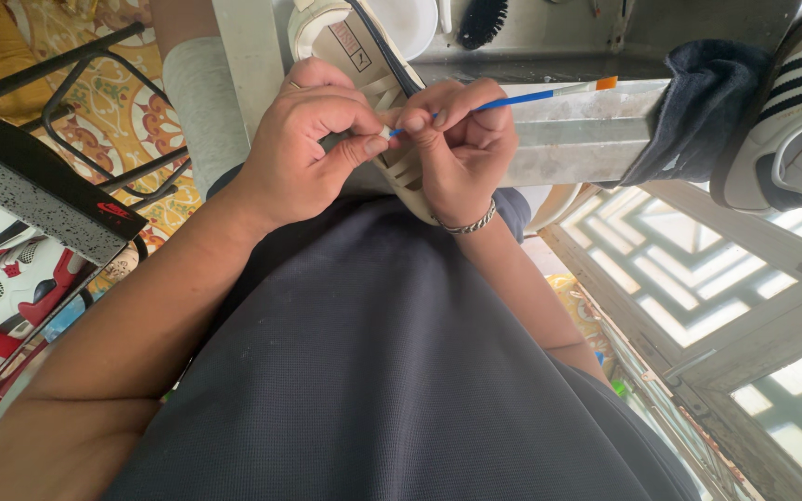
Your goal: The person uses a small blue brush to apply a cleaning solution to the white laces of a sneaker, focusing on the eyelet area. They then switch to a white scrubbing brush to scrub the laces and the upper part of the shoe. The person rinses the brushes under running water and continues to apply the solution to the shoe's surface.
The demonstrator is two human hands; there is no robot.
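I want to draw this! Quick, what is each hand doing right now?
Left hand: closed, pinching the strap of the cream shoe.
Right hand: closed, holding a thin blue paintbrush against the shoe.

A pale metal bench (587, 139) carries a cream sneaker (355, 46), a dark cloth (698, 102) and a striped white sneaker (791, 121).

Sneaker (364, 56), top centre: smooth matt cream leather-look upper w/ a rubbery sole. Brush (531, 96): glossy blue plastic handle. Cloth (698, 107), upper right: dark, fuzzy. Bracelet (469, 224): shiny metal chain. Shirt (373, 371), lower centre: matt fine-weave fabric.
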